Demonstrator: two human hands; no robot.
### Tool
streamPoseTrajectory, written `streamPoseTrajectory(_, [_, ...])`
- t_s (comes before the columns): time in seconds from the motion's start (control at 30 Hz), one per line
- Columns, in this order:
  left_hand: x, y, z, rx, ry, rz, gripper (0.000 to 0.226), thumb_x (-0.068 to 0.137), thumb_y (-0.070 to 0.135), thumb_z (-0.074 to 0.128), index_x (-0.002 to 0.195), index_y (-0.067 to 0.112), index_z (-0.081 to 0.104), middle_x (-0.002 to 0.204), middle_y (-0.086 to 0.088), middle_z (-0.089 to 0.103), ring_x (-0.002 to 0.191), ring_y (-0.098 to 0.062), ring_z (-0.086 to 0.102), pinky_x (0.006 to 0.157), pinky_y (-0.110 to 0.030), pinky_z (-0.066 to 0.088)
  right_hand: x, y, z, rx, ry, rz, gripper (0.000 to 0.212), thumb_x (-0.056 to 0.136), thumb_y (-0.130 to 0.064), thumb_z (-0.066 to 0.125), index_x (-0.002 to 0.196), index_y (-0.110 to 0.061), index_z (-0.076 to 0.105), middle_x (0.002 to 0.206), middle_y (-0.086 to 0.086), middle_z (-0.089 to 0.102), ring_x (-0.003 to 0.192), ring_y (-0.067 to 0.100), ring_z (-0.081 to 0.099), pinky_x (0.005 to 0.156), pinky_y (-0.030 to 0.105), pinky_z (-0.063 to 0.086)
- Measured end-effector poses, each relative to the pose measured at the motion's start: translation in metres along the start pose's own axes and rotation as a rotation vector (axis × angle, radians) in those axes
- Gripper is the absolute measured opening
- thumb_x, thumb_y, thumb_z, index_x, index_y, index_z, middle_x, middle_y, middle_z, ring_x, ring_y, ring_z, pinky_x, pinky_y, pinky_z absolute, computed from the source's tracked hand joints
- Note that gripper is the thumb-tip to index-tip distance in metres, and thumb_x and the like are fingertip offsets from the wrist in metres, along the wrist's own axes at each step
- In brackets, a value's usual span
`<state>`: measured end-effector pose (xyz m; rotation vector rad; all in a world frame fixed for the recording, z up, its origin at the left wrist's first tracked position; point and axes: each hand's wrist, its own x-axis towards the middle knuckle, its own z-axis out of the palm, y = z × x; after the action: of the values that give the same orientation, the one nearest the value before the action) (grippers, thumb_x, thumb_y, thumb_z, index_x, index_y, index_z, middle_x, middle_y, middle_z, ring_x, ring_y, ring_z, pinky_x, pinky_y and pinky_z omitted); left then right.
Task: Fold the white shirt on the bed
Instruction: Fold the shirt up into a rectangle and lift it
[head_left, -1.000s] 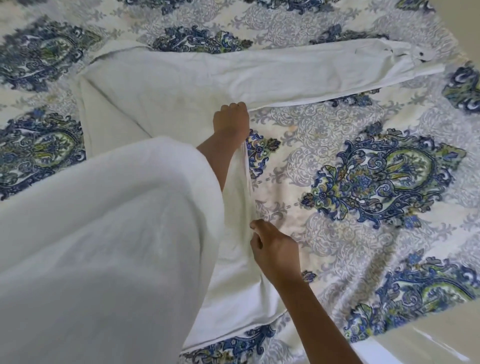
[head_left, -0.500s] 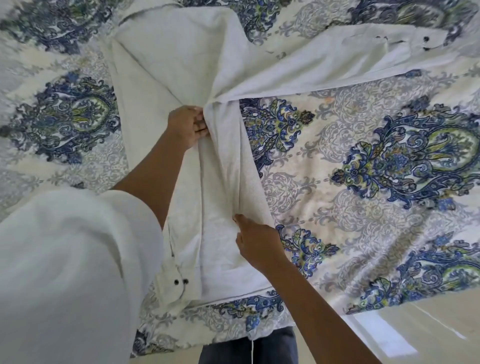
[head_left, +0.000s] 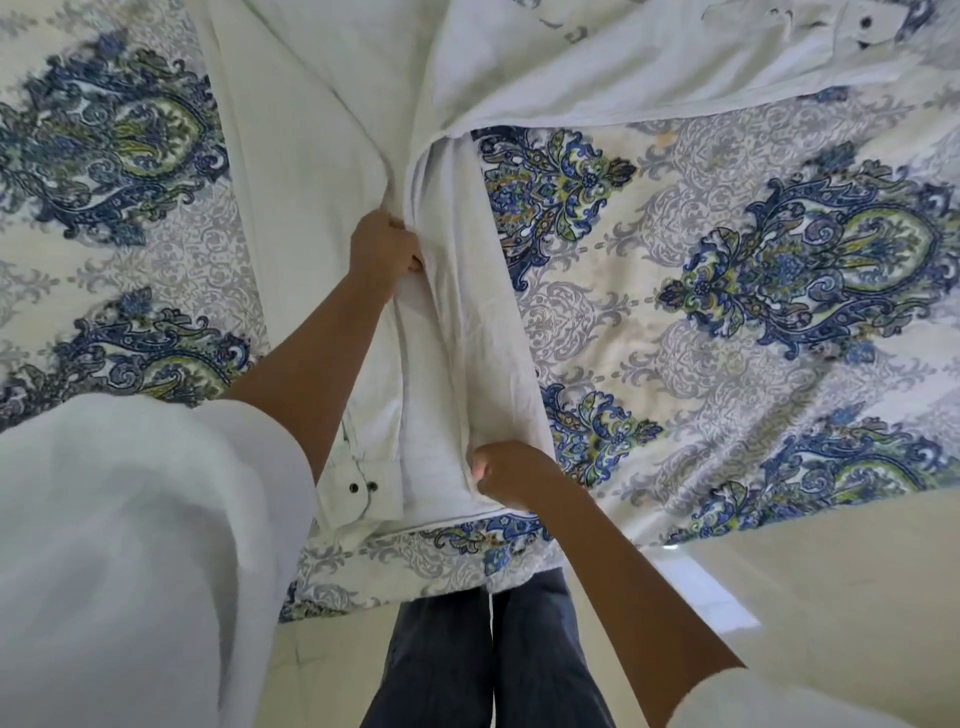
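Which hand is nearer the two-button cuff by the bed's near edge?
Right. The right hand grips the white shirt just right of the cuff; the left hand grips it much farther up the bed.

A bed (head_left: 691, 395) fills most of the view, covered by a cream bedspread (head_left: 810, 260) printed with blue, green and grey ornaments. Below its near edge lies a pale cream floor (head_left: 841, 597), with a bright patch of light (head_left: 717, 597) just beside that edge.
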<state>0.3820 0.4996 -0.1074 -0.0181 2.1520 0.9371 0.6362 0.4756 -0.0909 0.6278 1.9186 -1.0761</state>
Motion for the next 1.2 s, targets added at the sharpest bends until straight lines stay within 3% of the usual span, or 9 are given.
streamPoseTrajectory(0.1, [-0.018,-0.008,0.011,0.071,-0.163,-0.02,0.021,0.081,0.0,0.063,0.067,0.01,0.051,0.072,-0.011,0.058,0.073,-0.03,0.063,0.075,-0.041,0.057,-0.002,0.012,0.003,0.113,0.164,0.04,0.031,0.092,-0.012,0.039,0.11,-0.02,0.063,0.116,0.003,0.065,0.101,0.021,0.06,0.087,0.03,0.048])
streamPoseTrajectory(0.27, [-0.013,-0.03,0.005,0.091,-0.013,-0.054,0.023,0.078,-0.006,0.05,0.063,0.011,0.053,0.079,-0.016,0.061,0.089,-0.042,0.066,0.079,-0.053,0.055,-0.004,0.016,0.0,0.048,0.093,0.049,0.031,0.091,-0.01,0.042,0.108,-0.02,0.066,0.12,0.001,0.063,0.104,0.021,0.059,0.089,0.029,0.047])
streamPoseTrajectory(0.53, [-0.021,-0.028,-0.004,-0.033,-0.058,-0.135,0.018,0.089,0.013,0.055,0.072,0.006,0.058,0.081,-0.018,0.069,0.068,-0.026,0.068,0.076,-0.038,0.058,0.002,0.006,-0.033,0.404,0.306,0.103,0.023,0.086,-0.005,0.051,0.1,-0.009,0.068,0.096,0.014,0.071,0.09,0.029,0.067,0.087,0.039,0.052])
streamPoseTrajectory(0.67, [-0.041,-0.032,0.003,0.083,-0.199,-0.146,0.023,0.086,-0.001,0.059,0.066,0.007,0.053,0.064,-0.013,0.057,0.044,-0.015,0.061,0.068,-0.035,0.057,0.005,0.006,-0.035,0.396,0.076,0.152,0.024,0.08,0.005,0.056,0.096,-0.007,0.069,0.094,0.015,0.071,0.088,0.027,0.067,0.09,0.04,0.052])
streamPoseTrajectory(0.77, [-0.043,-0.041,0.002,0.127,-0.093,-0.113,0.022,0.089,0.0,0.047,0.069,0.007,0.052,0.073,-0.014,0.06,0.057,-0.02,0.066,0.074,-0.042,0.057,0.001,0.006,-0.024,0.256,-0.122,0.166,0.023,0.081,0.005,0.059,0.099,-0.005,0.07,0.093,0.012,0.069,0.096,0.025,0.067,0.093,0.036,0.052])
streamPoseTrajectory(0.83, [-0.057,-0.044,0.005,0.301,0.045,-0.01,0.012,0.089,0.005,0.047,0.088,0.001,0.058,0.089,-0.011,0.063,0.079,-0.024,0.064,0.078,-0.039,0.055,-0.004,0.009,-0.02,0.28,-0.081,0.168,0.021,0.083,0.002,0.058,0.099,-0.004,0.07,0.1,0.013,0.07,0.098,0.024,0.067,0.091,0.034,0.052])
streamPoseTrajectory(0.93, [-0.099,-0.053,0.016,0.393,0.185,0.209,0.017,0.088,0.005,0.042,0.101,0.002,0.052,0.096,-0.008,0.055,0.081,-0.021,0.053,0.07,-0.033,0.046,-0.013,0.02,-0.022,0.444,0.102,0.171,0.018,0.083,-0.001,0.057,0.096,-0.002,0.069,0.101,0.017,0.07,0.092,0.027,0.066,0.088,0.036,0.053])
streamPoseTrajectory(1.03, [-0.134,-0.083,0.031,0.407,0.129,0.333,0.01,0.089,0.005,0.046,0.098,0.002,0.051,0.096,-0.011,0.055,0.083,-0.023,0.053,0.072,-0.035,0.048,-0.018,0.036,-0.028,0.245,0.266,0.181,0.017,0.084,-0.011,0.057,0.096,-0.012,0.07,0.106,0.009,0.068,0.096,0.026,0.062,0.084,0.031,0.048])
streamPoseTrajectory(1.2, [-0.177,-0.132,0.058,0.335,-0.027,0.093,0.008,0.088,0.01,0.053,0.092,0.004,0.049,0.083,-0.007,0.054,0.075,-0.021,0.052,0.065,-0.029,0.042,-0.029,0.061,-0.011,-0.041,0.157,0.084,0.031,0.085,-0.002,0.048,0.108,-0.016,0.064,0.116,0.005,0.062,0.104,0.024,0.057,0.083,0.028,0.044])
